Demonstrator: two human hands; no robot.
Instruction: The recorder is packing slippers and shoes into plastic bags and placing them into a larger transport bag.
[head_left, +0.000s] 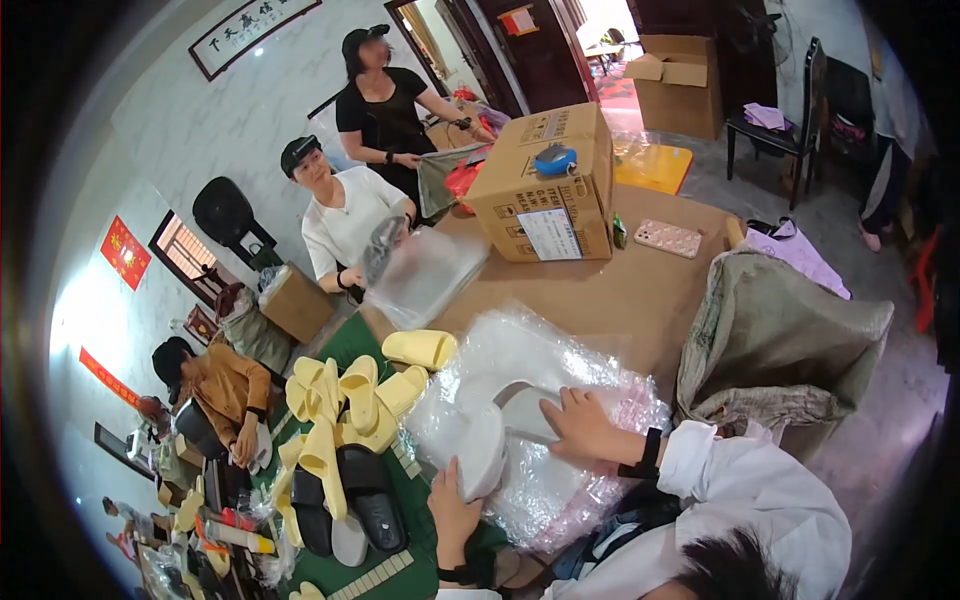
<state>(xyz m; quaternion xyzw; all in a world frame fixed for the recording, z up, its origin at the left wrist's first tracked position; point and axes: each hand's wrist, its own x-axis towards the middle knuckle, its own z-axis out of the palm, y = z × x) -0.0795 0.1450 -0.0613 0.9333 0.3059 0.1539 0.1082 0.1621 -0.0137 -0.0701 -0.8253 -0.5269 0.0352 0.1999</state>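
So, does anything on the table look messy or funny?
The yellow slippers look jumbled: heaped left of the left hand, overlapping, pointing different ways, while the two grey slippers lie side by side.

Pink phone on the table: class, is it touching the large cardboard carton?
Apart. The head view shows brown tabletop between the pink phone and the carton's right side.

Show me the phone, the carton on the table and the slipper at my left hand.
Phone [668, 239]: head view, pink patterned back.
Carton [531, 192]: head view, printed cardboard.
Slipper [479, 446]: head view, pale middle.
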